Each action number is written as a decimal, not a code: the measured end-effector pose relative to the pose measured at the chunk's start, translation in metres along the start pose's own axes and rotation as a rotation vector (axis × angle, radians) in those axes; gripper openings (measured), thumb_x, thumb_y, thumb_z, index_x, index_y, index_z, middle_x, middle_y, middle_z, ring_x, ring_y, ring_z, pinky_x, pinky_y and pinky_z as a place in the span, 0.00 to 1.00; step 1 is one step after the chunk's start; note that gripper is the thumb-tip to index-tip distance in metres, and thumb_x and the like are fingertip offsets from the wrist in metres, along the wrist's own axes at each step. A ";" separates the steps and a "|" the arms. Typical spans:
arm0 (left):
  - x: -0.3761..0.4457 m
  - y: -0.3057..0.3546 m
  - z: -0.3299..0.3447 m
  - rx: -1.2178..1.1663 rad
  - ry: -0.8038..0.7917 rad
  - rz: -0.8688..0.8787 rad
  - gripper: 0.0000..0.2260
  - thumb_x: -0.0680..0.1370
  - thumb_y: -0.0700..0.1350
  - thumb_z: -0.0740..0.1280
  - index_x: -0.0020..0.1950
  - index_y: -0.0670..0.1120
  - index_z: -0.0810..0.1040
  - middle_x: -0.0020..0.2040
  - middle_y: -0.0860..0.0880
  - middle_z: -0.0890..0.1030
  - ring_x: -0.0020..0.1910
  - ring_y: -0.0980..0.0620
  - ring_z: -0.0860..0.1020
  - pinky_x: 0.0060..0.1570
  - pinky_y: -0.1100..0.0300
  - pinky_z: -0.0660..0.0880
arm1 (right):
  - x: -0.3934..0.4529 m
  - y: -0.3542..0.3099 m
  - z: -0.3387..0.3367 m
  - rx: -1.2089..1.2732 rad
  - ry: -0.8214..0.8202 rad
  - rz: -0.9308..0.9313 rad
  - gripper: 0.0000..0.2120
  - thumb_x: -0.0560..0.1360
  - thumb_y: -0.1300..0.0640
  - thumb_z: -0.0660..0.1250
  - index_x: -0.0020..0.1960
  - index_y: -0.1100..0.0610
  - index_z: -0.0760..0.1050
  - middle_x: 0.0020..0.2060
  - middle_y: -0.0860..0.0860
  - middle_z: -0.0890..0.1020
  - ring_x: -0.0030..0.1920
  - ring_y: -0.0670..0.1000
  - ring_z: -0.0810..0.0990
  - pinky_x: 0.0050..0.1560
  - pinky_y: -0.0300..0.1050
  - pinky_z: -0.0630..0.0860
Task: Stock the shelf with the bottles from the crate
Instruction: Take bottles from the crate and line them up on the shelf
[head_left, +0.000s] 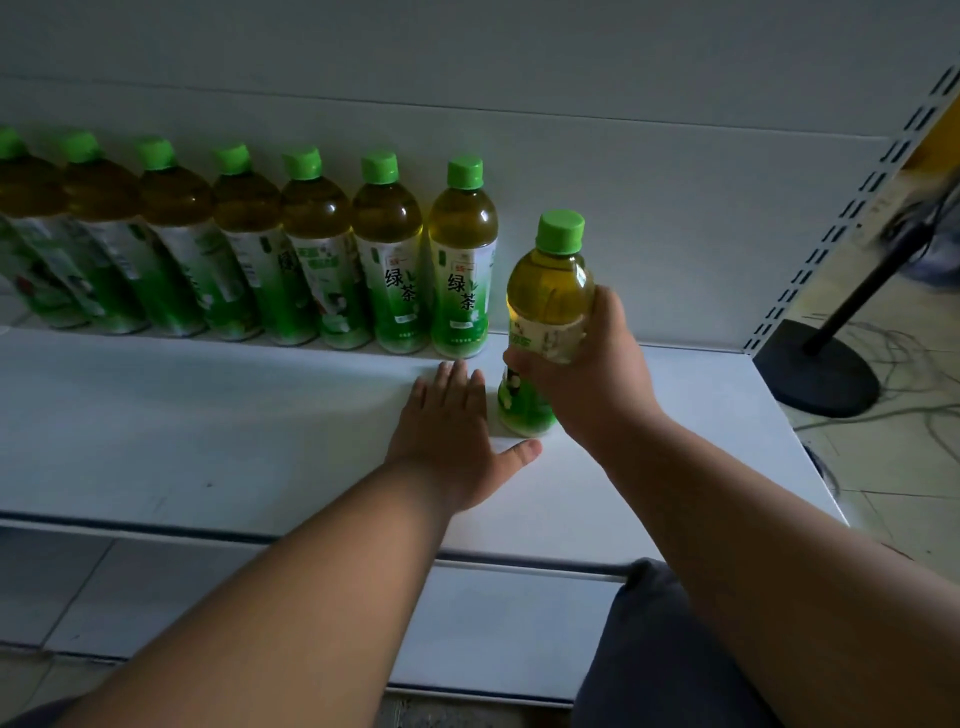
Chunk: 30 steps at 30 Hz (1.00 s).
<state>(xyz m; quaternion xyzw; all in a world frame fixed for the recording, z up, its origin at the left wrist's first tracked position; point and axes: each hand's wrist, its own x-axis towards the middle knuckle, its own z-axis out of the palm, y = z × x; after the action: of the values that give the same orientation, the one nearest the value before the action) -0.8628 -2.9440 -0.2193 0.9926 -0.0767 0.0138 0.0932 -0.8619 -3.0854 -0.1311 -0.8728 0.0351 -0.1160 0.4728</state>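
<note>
Bright green caps (464, 173) are seen on the bottles (461, 270), whose upper halves are filled with amber-yellow tea. Their labels (460, 301) are shaded from white at the top to vivid green at the bottom and printed with dark green characters. The shelf (208, 415) and back panel (623, 182) are coloured plain white. A black round stand base (818, 371) is seen on pale floor tiles (893, 499).

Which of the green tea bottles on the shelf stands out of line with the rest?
The bottle gripped by the right hand. It stands forward of the back-wall row, at the row's right end, beside the flat left hand.
</note>
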 end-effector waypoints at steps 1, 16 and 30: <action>0.000 0.000 -0.001 0.005 -0.011 -0.008 0.50 0.69 0.77 0.46 0.81 0.44 0.48 0.82 0.44 0.47 0.80 0.47 0.44 0.78 0.48 0.42 | -0.001 0.001 0.000 -0.015 -0.009 -0.001 0.28 0.67 0.49 0.80 0.60 0.50 0.68 0.46 0.43 0.79 0.49 0.53 0.81 0.49 0.52 0.80; 0.003 0.002 -0.003 0.052 -0.073 -0.056 0.49 0.72 0.76 0.50 0.82 0.44 0.47 0.82 0.42 0.46 0.80 0.46 0.43 0.77 0.47 0.42 | 0.063 0.005 0.030 -0.100 0.027 -0.035 0.30 0.68 0.48 0.79 0.65 0.53 0.70 0.58 0.51 0.78 0.53 0.53 0.78 0.50 0.48 0.76; 0.005 0.001 -0.004 0.012 -0.080 -0.046 0.49 0.73 0.75 0.51 0.82 0.44 0.44 0.82 0.43 0.43 0.80 0.47 0.41 0.77 0.48 0.41 | 0.075 0.001 0.033 -0.102 0.017 0.018 0.40 0.66 0.46 0.80 0.71 0.53 0.65 0.64 0.53 0.74 0.63 0.55 0.76 0.57 0.49 0.77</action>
<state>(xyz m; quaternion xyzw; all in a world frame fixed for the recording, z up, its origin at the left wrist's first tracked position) -0.8580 -2.9446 -0.2154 0.9944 -0.0574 -0.0276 0.0844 -0.7807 -3.0716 -0.1367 -0.8944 0.0531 -0.1173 0.4284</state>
